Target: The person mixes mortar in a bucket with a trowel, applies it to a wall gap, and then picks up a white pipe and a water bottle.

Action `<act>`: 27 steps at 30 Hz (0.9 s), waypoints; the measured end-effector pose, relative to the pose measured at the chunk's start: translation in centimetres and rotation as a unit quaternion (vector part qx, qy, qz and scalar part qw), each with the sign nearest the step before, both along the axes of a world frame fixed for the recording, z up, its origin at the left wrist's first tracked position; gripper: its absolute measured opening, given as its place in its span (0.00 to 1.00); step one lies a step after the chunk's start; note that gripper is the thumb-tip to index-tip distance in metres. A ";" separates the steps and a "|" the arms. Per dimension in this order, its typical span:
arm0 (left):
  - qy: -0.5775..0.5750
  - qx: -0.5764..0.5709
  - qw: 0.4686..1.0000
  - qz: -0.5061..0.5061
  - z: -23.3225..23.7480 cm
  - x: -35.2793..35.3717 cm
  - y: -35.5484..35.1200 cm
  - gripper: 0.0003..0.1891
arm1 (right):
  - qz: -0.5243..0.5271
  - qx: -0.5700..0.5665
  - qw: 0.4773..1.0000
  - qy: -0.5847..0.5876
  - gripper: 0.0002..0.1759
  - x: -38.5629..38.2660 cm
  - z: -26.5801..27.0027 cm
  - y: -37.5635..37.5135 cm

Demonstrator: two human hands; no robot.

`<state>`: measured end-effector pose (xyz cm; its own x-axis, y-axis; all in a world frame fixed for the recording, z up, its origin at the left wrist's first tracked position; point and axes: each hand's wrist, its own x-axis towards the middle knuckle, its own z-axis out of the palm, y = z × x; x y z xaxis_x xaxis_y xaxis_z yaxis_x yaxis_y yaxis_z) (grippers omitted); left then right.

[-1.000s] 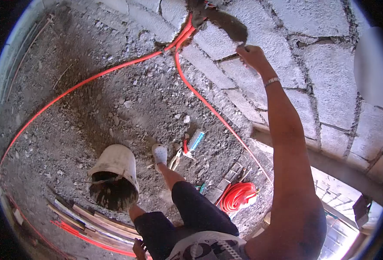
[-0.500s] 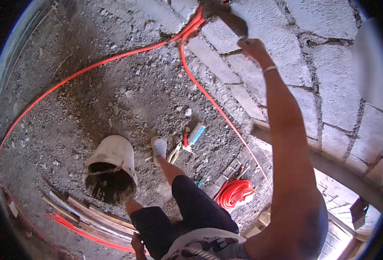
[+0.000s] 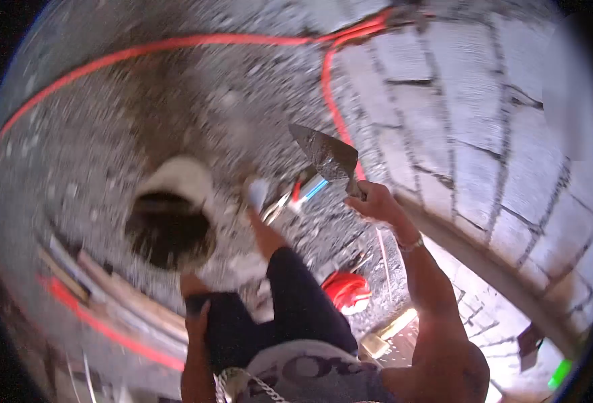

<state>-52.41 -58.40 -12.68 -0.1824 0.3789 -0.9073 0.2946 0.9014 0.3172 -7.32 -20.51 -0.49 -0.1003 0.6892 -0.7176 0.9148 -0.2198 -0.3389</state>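
My right hand [image 3: 377,201] is closed round the handle of a pointed trowel [image 3: 327,153], whose dull blade is smeared with mortar and points up and left over the gravel. My left hand [image 3: 197,322] rests against the side of my thigh, fingers partly blurred, with no tool seen in it. In front of my legs a pale bucket [image 3: 184,176] lies tipped, its dark mouth facing me. Near my foot are pliers [image 3: 276,209] and a blue-and-white packet [image 3: 310,191]. A stone wall [image 3: 471,94] with dark joints rises on the right.
Red conduit [image 3: 196,41] curves over the rubble floor and meets the wall at the top. A red coil [image 3: 347,292] lies beside my leg. Boards [image 3: 128,295] and red tubes [image 3: 102,322] lie at left. A hammer-like tool [image 3: 377,344] is at lower right.
My right hand has drawn the trowel back from the wall joint, down towards me and over the gravel. My left hand has come up along the thigh. The view has shifted and blurred.
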 end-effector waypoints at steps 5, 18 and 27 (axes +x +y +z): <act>0.121 -0.153 0.976 -0.095 -0.8 -2.6 0.9 0.50 | 0.124 -0.085 0.987 0.054 0.17 -16.0 -1.5 -6.9; 0.173 -0.124 0.974 -0.073 0.3 -9.7 -3.0 0.45 | 0.452 0.164 0.870 -0.106 0.07 -39.5 -25.4 -13.6; 0.130 -0.066 0.989 -0.013 -0.5 -13.1 -5.9 0.44 | 0.447 0.131 0.856 -0.224 0.07 -41.6 -35.7 -18.1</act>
